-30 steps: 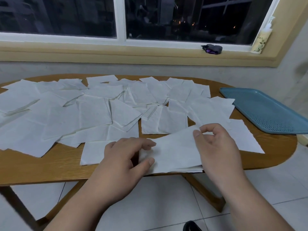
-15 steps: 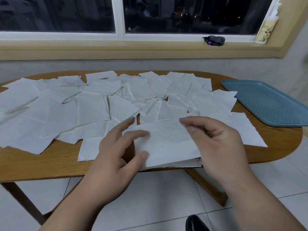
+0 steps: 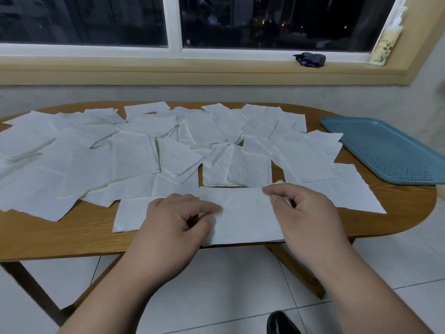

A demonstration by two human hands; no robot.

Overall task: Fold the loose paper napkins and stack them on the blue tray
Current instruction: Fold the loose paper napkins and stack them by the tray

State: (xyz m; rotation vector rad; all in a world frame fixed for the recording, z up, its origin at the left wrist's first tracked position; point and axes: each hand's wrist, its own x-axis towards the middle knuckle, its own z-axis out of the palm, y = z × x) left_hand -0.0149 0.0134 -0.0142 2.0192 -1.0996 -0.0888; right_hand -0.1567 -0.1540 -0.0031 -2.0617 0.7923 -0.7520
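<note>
Napkin [image 3: 243, 216], thin white rectangle, pinched by left hand [image 3: 175, 221] and right hand [image 3: 307, 213].

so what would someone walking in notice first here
The white napkins come first: a great many lie loose and overlapping across most of the wooden table. At the near edge, the left hand and right hand pinch the two ends of a single napkin. The blue tray sits at the table's right end, with nothing on the part in view.
</note>
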